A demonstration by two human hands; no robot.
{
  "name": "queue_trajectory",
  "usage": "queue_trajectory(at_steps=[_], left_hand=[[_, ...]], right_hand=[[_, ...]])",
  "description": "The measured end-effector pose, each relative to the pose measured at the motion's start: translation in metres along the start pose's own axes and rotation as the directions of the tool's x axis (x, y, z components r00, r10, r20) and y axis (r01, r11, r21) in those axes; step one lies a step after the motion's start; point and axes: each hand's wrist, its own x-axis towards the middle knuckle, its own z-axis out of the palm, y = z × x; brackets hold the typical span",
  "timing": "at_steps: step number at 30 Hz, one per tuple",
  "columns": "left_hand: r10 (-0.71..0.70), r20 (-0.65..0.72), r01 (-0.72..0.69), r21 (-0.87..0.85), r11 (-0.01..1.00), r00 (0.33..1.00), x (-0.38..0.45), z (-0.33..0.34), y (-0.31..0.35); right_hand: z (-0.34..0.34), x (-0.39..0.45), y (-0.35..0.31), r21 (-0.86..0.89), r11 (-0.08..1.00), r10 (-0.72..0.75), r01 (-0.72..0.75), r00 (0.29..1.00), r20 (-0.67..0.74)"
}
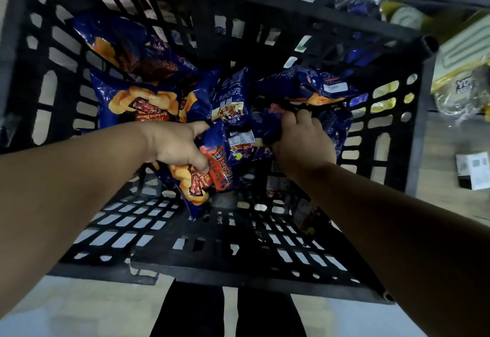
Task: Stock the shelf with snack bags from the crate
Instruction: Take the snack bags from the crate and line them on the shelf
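A black slotted plastic crate (47,113) fills the view below me, and both my arms reach into it. Several blue snack bags with orange chip pictures lie against its far side, one large bag (138,100) at the left. My left hand (177,147) grips a blue and orange bag (196,193), its lower end hanging over the crate floor. My right hand (302,140) clutches the crumpled top of another blue bag (267,121) in the middle of the crate. More blue bags (313,86) lie beyond it at the right.
The near half of the crate floor (212,233) is bare grid. At the right stands a shelf (445,135) with yellow and white packets (461,84) and small paper tags (474,169). My dark trouser legs (228,312) show under the crate over a pale floor.
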Motion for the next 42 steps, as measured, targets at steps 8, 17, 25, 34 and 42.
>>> queue_trajectory(at_steps=[8, 17, 25, 34, 42], left_hand=[[0.026, -0.031, -0.034, -0.310, 0.950, 0.999, -0.013, 0.024, -0.013], [-0.203, -0.153, 0.146, -0.317, 0.937, 0.967, 0.004, 0.044, -0.041], [-0.129, -0.414, 0.170, 0.063, 0.983, 0.901, -0.001, 0.047, -0.015], [0.193, -0.384, 0.121, 0.658, 0.743, 0.903, -0.001, 0.055, 0.002], [0.007, -0.121, 0.079, 0.695, 0.715, 0.993, 0.021, 0.050, 0.017]], right_hand=[[-0.012, -0.013, -0.009, 0.034, 0.999, -0.040, 0.040, 0.999, -0.026], [0.031, -0.021, -0.014, 0.168, 0.982, 0.028, -0.089, 0.941, 0.337], [0.033, -0.023, -0.009, 0.220, 0.973, -0.006, -0.065, 0.951, 0.308], [0.017, -0.001, 0.006, 0.058, 0.994, -0.098, 0.095, 0.994, 0.043], [0.016, 0.023, 0.003, -0.288, 0.855, -0.327, 0.432, 0.879, 0.347]])
